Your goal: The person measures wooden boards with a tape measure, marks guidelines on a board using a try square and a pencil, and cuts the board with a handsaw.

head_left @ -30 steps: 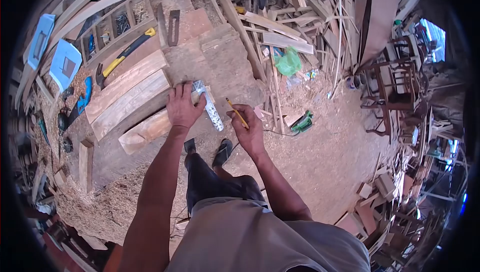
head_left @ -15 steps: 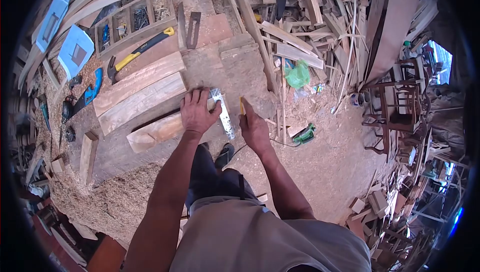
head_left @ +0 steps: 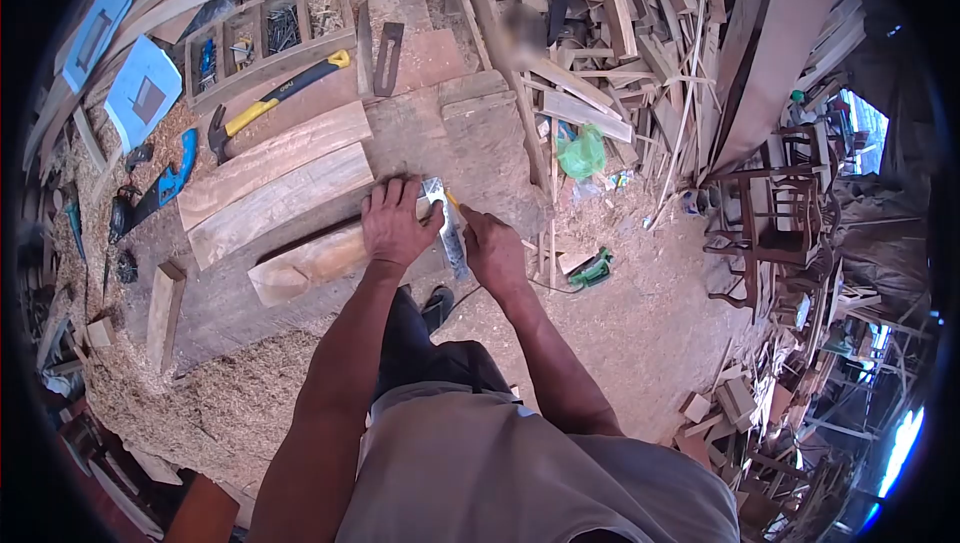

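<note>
My left hand (head_left: 396, 226) presses over the right end of a curved wooden piece (head_left: 312, 268), its thumb against a metal try square (head_left: 453, 243) set at that end. The square's blade points toward my body, with pale smears on it. In my right hand (head_left: 493, 251) is a thin yellow pencil (head_left: 454, 202), its tip at the square's right edge near the top. The fingers close round the pencil and hide most of it. Two more curved wooden pieces (head_left: 285, 205) lie just beyond, side by side on the workbench (head_left: 430, 133).
A claw hammer (head_left: 280, 101), a handsaw (head_left: 165, 188) and a divided wooden tray (head_left: 265, 38) with nails lie on the left. Wood offcuts (head_left: 640, 63) heap at the far right. A green power tool (head_left: 590, 268) rests on the floor, near wooden chairs (head_left: 775, 228).
My right hand has moved left, bringing the pencil from apart to the square's edge. My left hand stays on the wood and square. The view has shifted slightly.
</note>
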{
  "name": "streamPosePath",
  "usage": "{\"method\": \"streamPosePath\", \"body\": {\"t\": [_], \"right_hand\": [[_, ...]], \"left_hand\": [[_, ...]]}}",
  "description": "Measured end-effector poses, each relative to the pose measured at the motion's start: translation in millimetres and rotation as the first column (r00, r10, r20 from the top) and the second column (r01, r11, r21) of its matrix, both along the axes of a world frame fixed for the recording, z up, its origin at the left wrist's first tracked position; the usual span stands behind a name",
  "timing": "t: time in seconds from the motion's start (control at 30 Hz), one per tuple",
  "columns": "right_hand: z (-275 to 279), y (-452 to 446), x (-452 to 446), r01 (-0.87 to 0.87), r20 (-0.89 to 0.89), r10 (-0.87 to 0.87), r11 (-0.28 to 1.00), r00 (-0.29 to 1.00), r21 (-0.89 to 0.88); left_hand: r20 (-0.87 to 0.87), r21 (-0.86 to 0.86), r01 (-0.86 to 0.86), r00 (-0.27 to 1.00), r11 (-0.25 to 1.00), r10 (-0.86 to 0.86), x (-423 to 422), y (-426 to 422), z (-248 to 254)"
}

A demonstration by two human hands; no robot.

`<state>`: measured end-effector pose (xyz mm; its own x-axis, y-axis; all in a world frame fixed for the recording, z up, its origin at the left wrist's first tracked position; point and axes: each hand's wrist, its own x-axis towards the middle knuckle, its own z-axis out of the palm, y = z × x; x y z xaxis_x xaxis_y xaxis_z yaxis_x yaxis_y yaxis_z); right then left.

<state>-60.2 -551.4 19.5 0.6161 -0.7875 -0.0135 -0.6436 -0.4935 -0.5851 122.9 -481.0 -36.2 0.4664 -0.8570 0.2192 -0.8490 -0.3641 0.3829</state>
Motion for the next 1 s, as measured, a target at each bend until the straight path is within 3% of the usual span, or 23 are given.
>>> {"method": "streamPosePath", "body": {"t": [0.1,0.17,0.2,0.27,0.33,0.4,0.47,0.53,0.6,0.67,0.73,0.77,0.83,0.87,0.93,0.97,1.0], "right_hand": [[13.3,-5.0,-9.9,-0.082,-0.074,0.081,0.996,0.994,-0.02],[36.4,-5.9,-21.5,-0.218,-0.404,0.234,0.972,0.884,0.087],[40.7,-7.4,-32.7,-0.213,-0.413,0.227,0.974,0.882,0.08],[45.2,-10.1,-50.0,-0.332,-0.47,0.371,0.928,0.801,0.167],[55.9,-11.9,-46.6,-0.274,-0.414,0.298,0.954,0.86,0.118],[62.0,-21.1,-36.7,-0.076,-0.159,0.09,0.993,0.983,0.092],[26.5,-29.5,-35.2,-0.041,-0.076,0.047,0.997,0.996,0.069],[-4.4,-34.4,-18.4,0.11,0.083,-0.116,0.991,0.99,0.07],[-24.9,-35.9,-2.0,0.085,0.129,-0.096,0.993,0.987,0.085],[-34.3,-31.2,20.5,0.081,0.103,-0.076,0.996,0.992,-0.041],[-52.3,-26.5,35.1,0.1,0.068,-0.099,0.995,0.993,-0.004],[-56.9,-23.0,41.6,0.116,0.025,-0.116,0.993,0.993,0.016],[-59.5,-17.5,53.5,0.138,-0.015,-0.138,0.99,0.99,0.039],[-60.4,-15.4,56.8,0.159,-0.038,-0.158,0.986,0.987,0.043],[-57.5,-14.9,55.7,0.186,-0.071,-0.183,0.982,0.981,0.041],[-55.3,-15.5,51.0,0.218,-0.015,-0.218,0.97,0.976,0.108],[-52.6,-16.7,47.0,0.243,0.042,-0.253,0.955,0.966,0.173]], "left_hand": [[0.012,0.005,0.007,1.0,1.0,-0.007,1.6,2.5,0.4],[0.007,0.017,0.013,1.0,1.0,-0.013,0.2,2.4,1.6],[-0.001,0.044,0.01,1.0,0.999,-0.01,-0.1,2.6,2.1],[-0.013,0.059,0.004,1.0,0.998,-0.003,-0.2,1.5,4.2],[-0.021,0.057,0.005,1.0,0.998,-0.004,0.6,2.8,6.4],[-0.088,0.01,0.01,0.996,1.0,-0.009,7.5,4.0,5.5],[-0.16,-0.016,0.028,0.987,0.999,-0.03,14.2,21.8,5.5],[-0.098,-0.223,-0.171,0.983,0.96,0.153,34.5,51.4,10.0],[-0.184,-0.22,-0.266,0.956,0.939,0.228,78.9,107.8,3.2],[-0.369,-0.21,-0.49,0.841,0.846,0.396,112.9,165.5,21.0],[-0.486,-0.091,-0.701,0.652,0.708,0.583,145.1,232.7,-1.6],[-0.473,-0.091,-0.696,0.66,0.712,0.584,149.1,249.0,-6.1],[-0.787,0.026,-0.83,0.326,0.557,0.523,157.4,262.4,-4.5],[-0.785,0.026,-0.826,0.332,0.563,0.523,163.6,263.3,-8.3],[-0.803,0.274,-0.815,0.099,0.511,0.588,166.5,256.0,-11.5],[-0.861,0.324,-0.804,-0.031,0.499,0.508,171.3,258.8,-9.8],[-0.862,0.328,-0.8,-0.036,0.503,0.506,167.2,259.4,-4.3]]}}
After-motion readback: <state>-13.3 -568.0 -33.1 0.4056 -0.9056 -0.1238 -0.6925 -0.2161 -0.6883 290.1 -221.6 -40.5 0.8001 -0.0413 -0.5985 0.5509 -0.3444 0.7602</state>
